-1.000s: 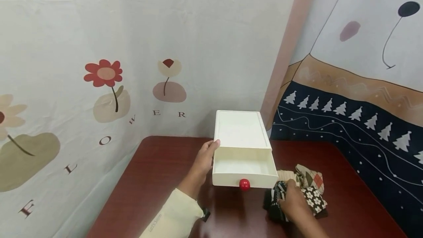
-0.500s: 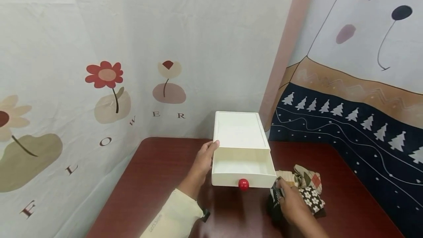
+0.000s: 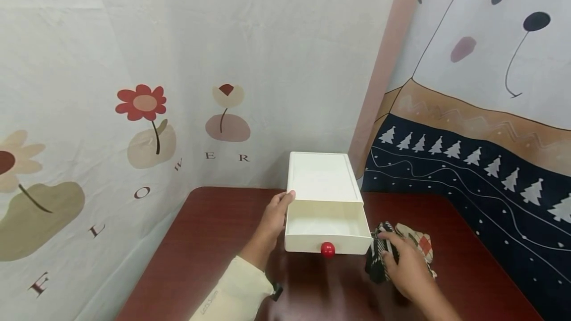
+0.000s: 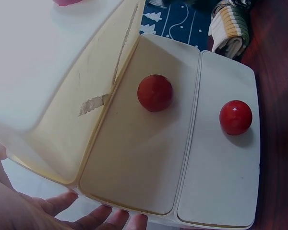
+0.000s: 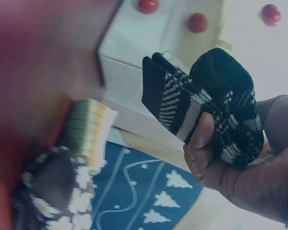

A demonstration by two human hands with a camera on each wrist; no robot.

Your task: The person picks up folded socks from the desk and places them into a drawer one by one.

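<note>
A white drawer cabinet stands on the table with its top drawer pulled out and bare inside. My left hand holds the cabinet's left side, thumb over the top edge, fingers along the wall. In the left wrist view, two lower drawers below are closed, each with a red knob. My right hand grips a folded pair of black-and-white patterned socks, thumb across them, just right of the drawer front. Beyond that hand lies an argyle sock pair, partly hidden.
In the right wrist view, striped ribbed socks and floral socks lie on the dark red table. A hanging printed cloth backs the table, and a navy tree-patterned cloth borders its right side.
My right hand has taken hold of the black-and-white socks and lifted them from the pile, turning them beside the drawer. The left hand keeps its place on the cabinet.
</note>
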